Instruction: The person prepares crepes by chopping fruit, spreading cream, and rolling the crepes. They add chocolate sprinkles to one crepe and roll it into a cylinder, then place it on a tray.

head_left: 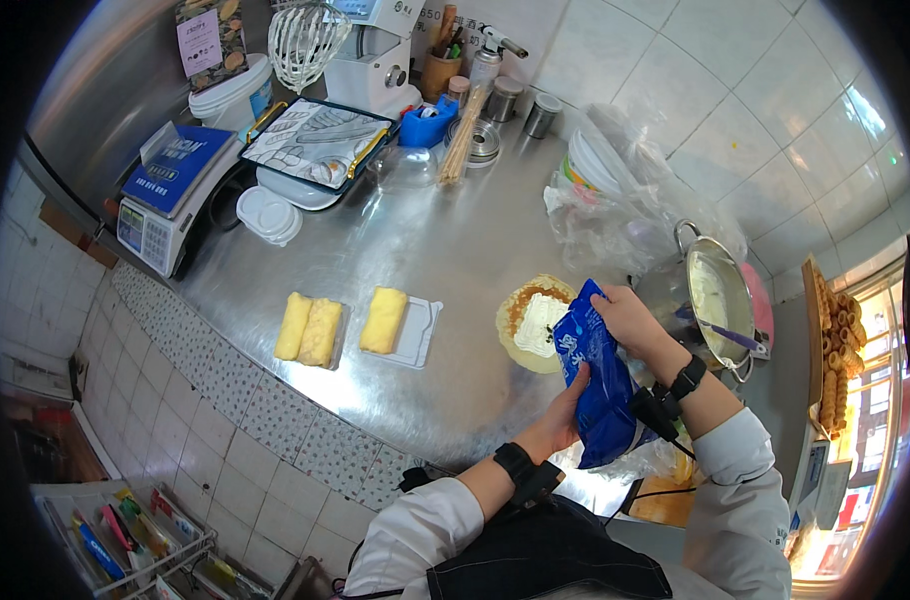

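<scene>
Both hands hold a blue plastic food bag (593, 372) at a tilt over the right part of the steel counter. My right hand (630, 318) grips its upper end, while my left hand (567, 408) closes round its lower left side. Under the bag's upper end lies a round yellow crepe (518, 354), partly covered by the bag. White cream (539, 322) is spread on it beside an orange-brown filling (520, 303), with a few dark specks on the cream. To the left, one rolled crepe (383, 320) sits in a white tray (415, 335); two more rolls (307, 328) lie together farther left.
A steel pot (717, 300) of cream with a spatula (737, 337) stands at right, beside clear plastic bags (615, 225). Along the back are a scale (165, 200), a tray with a patterned sheet (315, 143), a mixer (370, 60), skewers (462, 145) and a blow torch (488, 62).
</scene>
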The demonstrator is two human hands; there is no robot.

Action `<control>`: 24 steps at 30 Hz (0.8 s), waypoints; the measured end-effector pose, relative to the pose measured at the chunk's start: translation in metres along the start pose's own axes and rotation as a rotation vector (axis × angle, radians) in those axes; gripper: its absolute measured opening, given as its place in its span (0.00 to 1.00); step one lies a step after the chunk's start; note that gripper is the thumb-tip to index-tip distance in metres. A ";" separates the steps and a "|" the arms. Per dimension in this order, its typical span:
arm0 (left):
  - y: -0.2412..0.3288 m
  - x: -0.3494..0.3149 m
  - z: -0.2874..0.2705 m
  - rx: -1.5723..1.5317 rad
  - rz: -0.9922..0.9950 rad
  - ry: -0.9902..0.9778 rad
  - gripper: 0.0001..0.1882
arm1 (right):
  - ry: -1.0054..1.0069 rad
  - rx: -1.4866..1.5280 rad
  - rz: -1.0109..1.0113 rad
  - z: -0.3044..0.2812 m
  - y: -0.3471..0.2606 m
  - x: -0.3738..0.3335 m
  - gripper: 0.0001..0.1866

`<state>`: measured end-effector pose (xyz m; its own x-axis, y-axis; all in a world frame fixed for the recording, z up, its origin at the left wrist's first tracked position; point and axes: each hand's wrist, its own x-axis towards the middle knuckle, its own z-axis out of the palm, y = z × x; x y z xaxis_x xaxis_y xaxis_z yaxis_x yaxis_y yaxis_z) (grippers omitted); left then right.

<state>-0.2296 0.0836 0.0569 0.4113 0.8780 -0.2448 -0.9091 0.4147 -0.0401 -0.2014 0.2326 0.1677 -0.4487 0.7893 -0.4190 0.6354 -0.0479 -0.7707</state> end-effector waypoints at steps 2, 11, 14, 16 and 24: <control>0.001 -0.002 0.002 -0.065 0.003 -0.027 0.41 | -0.006 0.054 0.008 0.000 -0.001 0.002 0.15; 0.003 -0.001 0.005 -0.135 0.049 0.027 0.40 | 0.038 0.122 0.043 -0.002 0.002 0.008 0.14; 0.002 0.000 0.006 -0.068 0.082 0.043 0.42 | 0.020 0.107 0.024 -0.001 0.002 0.009 0.14; 0.004 -0.001 0.007 -0.043 0.092 0.054 0.43 | 0.046 0.087 0.008 -0.001 0.003 0.010 0.14; 0.011 -0.010 0.017 -0.095 0.092 0.117 0.44 | 0.066 0.101 0.028 -0.001 0.010 0.014 0.14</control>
<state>-0.2425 0.0834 0.0755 0.3206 0.8749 -0.3630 -0.9470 0.3045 -0.1024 -0.2014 0.2439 0.1546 -0.3872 0.8251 -0.4114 0.5792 -0.1295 -0.8049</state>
